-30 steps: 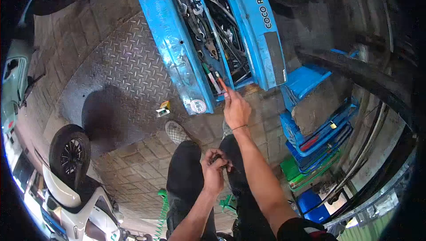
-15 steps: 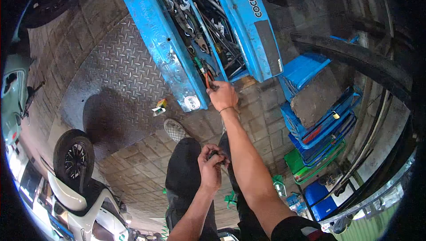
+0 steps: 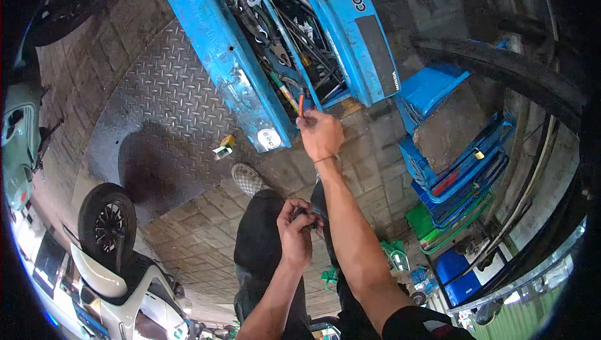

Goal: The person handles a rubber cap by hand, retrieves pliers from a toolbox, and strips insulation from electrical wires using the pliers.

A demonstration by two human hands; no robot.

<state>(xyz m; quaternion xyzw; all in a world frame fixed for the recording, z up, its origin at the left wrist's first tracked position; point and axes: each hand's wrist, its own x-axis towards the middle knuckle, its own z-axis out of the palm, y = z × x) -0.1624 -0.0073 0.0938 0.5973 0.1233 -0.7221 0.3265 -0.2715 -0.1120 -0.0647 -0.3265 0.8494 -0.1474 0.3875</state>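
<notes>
My right hand [image 3: 322, 135] reaches to the near end of an open blue metal toolbox [image 3: 213, 52]. Its fingers are closed on an orange-handled tool [image 3: 301, 105], whose far end points into the box; its exact kind does not show. Beside it in the tray lies a green and yellow tool [image 3: 283, 90]. Several wrenches [image 3: 253, 0] and other metal tools fill the compartments. Lower down, in front of my legs, my left hand [image 3: 297, 230] is curled around a small dark part [image 3: 303, 213], mostly hidden by the fingers.
A small yellow and green carton [image 3: 225, 145] sits on the diamond-patterned steel plate [image 3: 181, 90] at left. Blue and green metal boxes [image 3: 447, 196] are stacked at right. A wheel [image 3: 106, 227] and a white motorbike [image 3: 134, 296] stand at lower left.
My right hand has drawn back slightly to the right with the orange-handled tool, which has shifted away from the green and yellow tool. My left hand stays closed in about the same place.
</notes>
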